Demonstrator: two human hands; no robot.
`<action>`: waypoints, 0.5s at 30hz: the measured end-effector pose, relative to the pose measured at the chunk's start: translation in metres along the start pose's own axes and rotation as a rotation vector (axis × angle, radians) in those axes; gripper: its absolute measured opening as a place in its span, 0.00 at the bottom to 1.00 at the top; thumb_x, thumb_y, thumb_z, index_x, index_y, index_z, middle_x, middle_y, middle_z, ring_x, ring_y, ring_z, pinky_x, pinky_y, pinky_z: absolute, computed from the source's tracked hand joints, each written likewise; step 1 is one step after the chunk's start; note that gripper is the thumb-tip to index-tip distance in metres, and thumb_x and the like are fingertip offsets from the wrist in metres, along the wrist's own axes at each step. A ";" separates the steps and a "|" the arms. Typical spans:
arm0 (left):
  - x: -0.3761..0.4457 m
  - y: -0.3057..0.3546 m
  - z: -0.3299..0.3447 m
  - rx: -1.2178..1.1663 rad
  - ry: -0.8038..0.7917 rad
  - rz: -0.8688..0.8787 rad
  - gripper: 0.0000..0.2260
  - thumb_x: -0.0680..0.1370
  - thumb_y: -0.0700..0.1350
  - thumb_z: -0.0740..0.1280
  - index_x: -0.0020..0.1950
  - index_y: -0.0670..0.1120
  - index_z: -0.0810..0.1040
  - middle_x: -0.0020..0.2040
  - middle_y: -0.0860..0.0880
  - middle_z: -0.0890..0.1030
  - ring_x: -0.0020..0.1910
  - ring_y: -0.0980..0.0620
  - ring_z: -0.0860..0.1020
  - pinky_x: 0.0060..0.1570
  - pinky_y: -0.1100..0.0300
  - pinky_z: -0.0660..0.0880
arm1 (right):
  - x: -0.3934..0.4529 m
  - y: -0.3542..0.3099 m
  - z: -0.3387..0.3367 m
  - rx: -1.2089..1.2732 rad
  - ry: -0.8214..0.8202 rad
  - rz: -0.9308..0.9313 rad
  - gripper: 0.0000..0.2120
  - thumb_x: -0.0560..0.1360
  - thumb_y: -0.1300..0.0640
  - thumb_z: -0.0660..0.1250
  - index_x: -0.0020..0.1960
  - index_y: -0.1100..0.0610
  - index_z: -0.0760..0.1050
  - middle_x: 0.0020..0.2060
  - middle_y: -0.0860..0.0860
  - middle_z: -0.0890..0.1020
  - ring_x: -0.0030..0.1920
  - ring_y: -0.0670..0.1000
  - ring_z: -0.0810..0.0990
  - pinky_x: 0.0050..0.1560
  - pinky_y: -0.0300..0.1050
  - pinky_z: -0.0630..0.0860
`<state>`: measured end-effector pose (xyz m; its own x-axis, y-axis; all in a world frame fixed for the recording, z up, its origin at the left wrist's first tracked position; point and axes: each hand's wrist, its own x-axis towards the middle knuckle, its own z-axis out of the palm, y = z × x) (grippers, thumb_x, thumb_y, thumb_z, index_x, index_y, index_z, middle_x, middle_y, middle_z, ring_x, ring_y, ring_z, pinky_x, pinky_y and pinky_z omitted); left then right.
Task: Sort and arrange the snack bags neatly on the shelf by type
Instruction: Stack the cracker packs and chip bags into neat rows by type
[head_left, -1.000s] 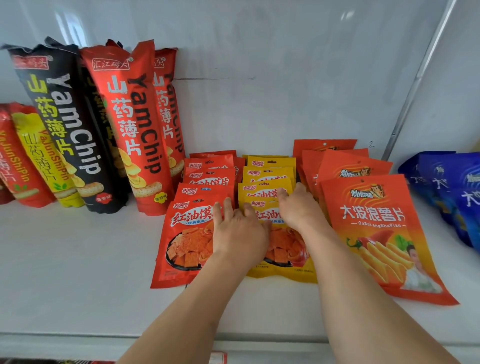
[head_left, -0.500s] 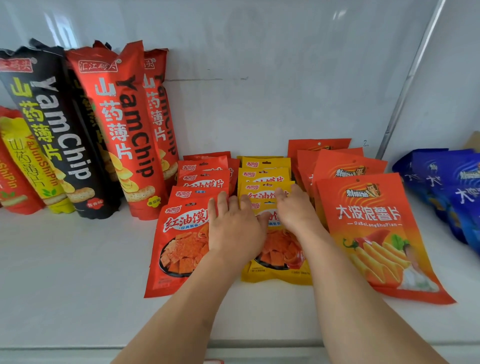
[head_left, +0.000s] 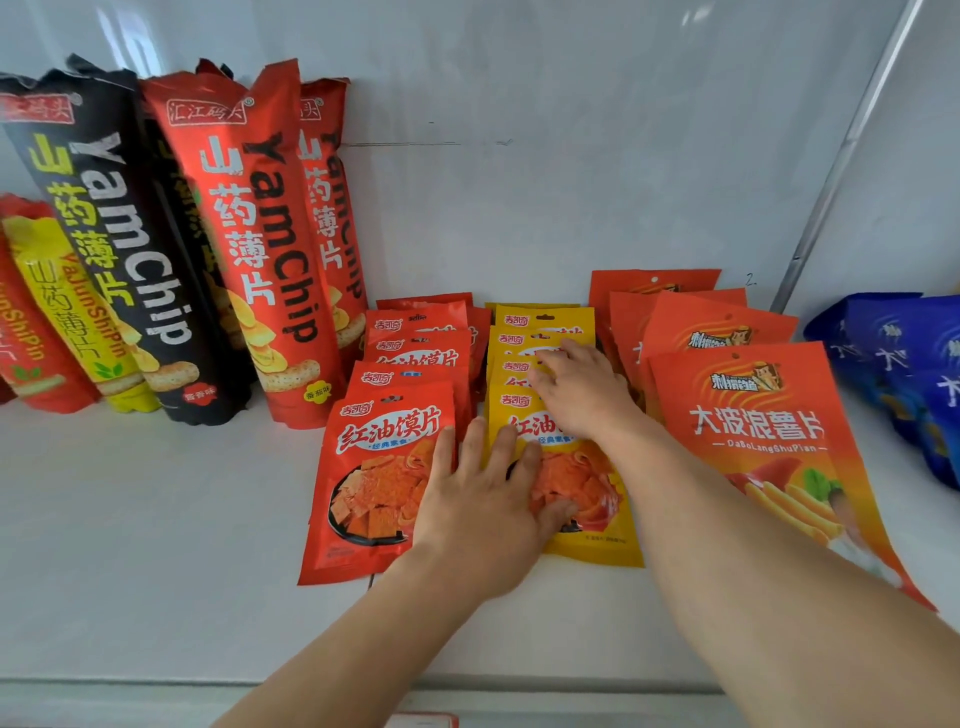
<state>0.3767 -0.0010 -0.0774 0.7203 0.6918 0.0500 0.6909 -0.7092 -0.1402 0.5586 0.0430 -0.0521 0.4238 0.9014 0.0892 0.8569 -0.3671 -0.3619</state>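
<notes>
Head view: the left hand (head_left: 480, 512) lies flat, fingers spread, across the seam between the front red bag (head_left: 382, 486) and front yellow bag (head_left: 576, 499). The right hand (head_left: 579, 387), fingers loosely spread, presses the yellow row just behind, nearer its rear bags. Both rows run front-to-back on the shelf (head_left: 156, 545).

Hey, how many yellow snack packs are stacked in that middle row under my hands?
4 show: the front yellow pack under both hands, the second, the third, and the rear one nearest the wall. A yellow edge behind it may be another.
</notes>
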 end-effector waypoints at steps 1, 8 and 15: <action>0.001 0.000 0.002 0.002 -0.005 0.000 0.36 0.79 0.68 0.36 0.82 0.52 0.45 0.83 0.48 0.46 0.81 0.41 0.40 0.77 0.39 0.38 | 0.000 0.000 0.003 0.003 -0.002 -0.001 0.25 0.83 0.39 0.49 0.78 0.43 0.58 0.80 0.47 0.51 0.80 0.54 0.45 0.75 0.63 0.49; 0.004 0.000 0.006 -0.026 -0.016 -0.019 0.36 0.79 0.68 0.34 0.82 0.52 0.46 0.83 0.48 0.46 0.81 0.41 0.42 0.77 0.38 0.39 | 0.001 -0.001 0.012 -0.014 0.031 -0.002 0.24 0.83 0.40 0.52 0.77 0.44 0.60 0.80 0.47 0.53 0.79 0.54 0.48 0.74 0.61 0.53; 0.005 0.002 -0.010 -0.144 0.001 -0.052 0.34 0.81 0.68 0.47 0.82 0.51 0.51 0.82 0.48 0.50 0.81 0.43 0.44 0.78 0.42 0.42 | -0.011 -0.006 -0.015 -0.023 0.095 -0.048 0.22 0.83 0.42 0.54 0.75 0.46 0.65 0.78 0.50 0.60 0.78 0.54 0.56 0.73 0.58 0.57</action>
<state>0.3823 0.0004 -0.0671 0.6837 0.7278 0.0544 0.7286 -0.6849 0.0060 0.5531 0.0315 -0.0371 0.4071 0.8926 0.1939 0.8828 -0.3300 -0.3342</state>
